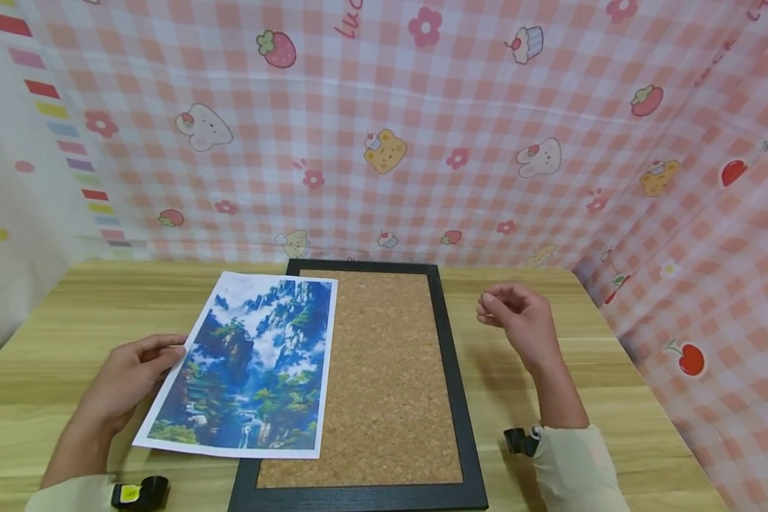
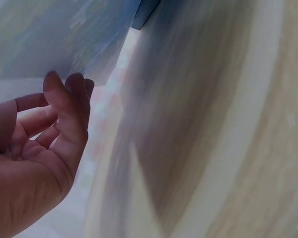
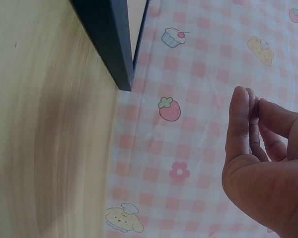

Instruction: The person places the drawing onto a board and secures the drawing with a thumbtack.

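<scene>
A printed landscape picture point(image 1: 249, 363) with a white border hangs over the left part of a cork board point(image 1: 390, 377). My left hand point(image 1: 131, 373) pinches the sheet's left edge between thumb and fingers. In the left wrist view the left hand point(image 2: 54, 129) has its fingertips at the paper's edge. To the right of the board, my right hand point(image 1: 518, 316) is raised over the table. Its thumb and fingertips come together, and nothing shows between them. The right wrist view has the right hand point(image 3: 263, 148) in profile, apart from the board's frame.
The board's black frame point(image 1: 457, 384) lies on a wood-grain table point(image 1: 537, 384), reaching close to its back edge. A pink checked cloth point(image 1: 333, 128) with cartoon prints covers the wall behind and at right. Black camera mounts point(image 1: 142, 493) sit at the wrists.
</scene>
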`<state>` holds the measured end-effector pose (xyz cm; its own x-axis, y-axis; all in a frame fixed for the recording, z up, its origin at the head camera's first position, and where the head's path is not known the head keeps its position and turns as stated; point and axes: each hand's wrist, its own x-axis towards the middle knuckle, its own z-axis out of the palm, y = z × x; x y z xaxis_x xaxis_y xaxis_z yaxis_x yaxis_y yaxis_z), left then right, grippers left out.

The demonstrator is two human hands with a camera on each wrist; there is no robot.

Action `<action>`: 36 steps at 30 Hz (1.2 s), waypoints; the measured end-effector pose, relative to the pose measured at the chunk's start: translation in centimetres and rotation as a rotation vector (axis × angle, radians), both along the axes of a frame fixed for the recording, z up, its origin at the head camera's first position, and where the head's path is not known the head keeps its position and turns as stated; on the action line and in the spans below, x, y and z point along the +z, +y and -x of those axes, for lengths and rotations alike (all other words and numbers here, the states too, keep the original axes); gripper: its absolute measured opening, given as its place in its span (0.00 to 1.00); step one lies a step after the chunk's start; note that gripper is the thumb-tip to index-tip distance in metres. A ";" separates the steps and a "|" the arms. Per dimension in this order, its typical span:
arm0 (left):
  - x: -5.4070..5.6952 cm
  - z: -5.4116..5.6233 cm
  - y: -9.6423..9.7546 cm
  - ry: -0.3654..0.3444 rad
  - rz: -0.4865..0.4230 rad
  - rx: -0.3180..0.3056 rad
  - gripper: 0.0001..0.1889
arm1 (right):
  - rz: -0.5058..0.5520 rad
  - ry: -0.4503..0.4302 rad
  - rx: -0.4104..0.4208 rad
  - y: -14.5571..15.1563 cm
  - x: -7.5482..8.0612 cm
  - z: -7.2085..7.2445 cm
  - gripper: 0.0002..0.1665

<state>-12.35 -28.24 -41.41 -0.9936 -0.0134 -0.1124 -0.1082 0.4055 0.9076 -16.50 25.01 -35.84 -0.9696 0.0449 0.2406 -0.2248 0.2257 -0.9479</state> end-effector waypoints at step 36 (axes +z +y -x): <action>0.7 0.4 2.9 -0.028 -0.061 -0.114 0.24 | 0.015 -0.017 -0.010 -0.5 0.9 0.0 0.14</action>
<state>-12.75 -25.31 -40.68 -0.9848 0.1067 -0.1372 -0.0902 0.3607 0.9283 -16.52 24.51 -34.93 -0.9731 0.0579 0.2231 -0.2062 0.2137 -0.9549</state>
